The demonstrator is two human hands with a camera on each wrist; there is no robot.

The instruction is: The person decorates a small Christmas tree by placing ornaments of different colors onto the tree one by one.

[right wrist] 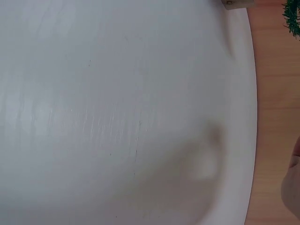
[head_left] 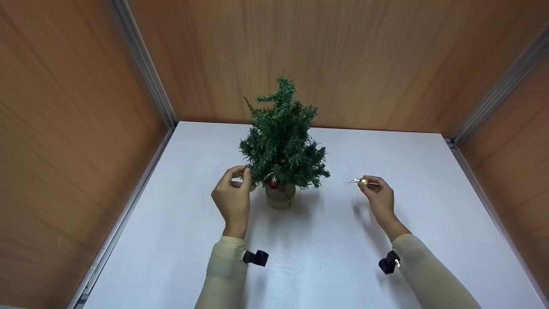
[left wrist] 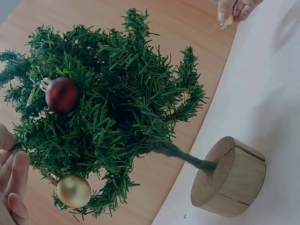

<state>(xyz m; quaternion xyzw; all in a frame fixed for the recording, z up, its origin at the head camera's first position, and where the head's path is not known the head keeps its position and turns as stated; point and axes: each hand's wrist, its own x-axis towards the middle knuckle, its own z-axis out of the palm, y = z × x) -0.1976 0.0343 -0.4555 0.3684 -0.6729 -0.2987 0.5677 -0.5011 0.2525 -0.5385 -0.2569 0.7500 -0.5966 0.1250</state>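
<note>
A small green artificial Christmas tree [head_left: 283,141] stands upright on a round wooden base [left wrist: 227,180]. My left hand [head_left: 233,197] is at the tree's lower left, thumb and fingers pinching a branch tip. In the left wrist view, a red bauble [left wrist: 62,95] and a gold bauble [left wrist: 73,191] hang among the branches near that hand. To the right of the tree and apart from it, my right hand [head_left: 381,199] pinches another gold bauble [head_left: 363,182], its thin hanging loop pointing toward the tree. The right wrist view shows only an edge of this hand.
Beneath everything lies a white table [head_left: 180,266]. Wood-grain panels [head_left: 343,60] rise behind and at both sides, with metal rails [head_left: 148,64] at the corners. Small dark cameras [head_left: 256,258] are strapped to both sleeves.
</note>
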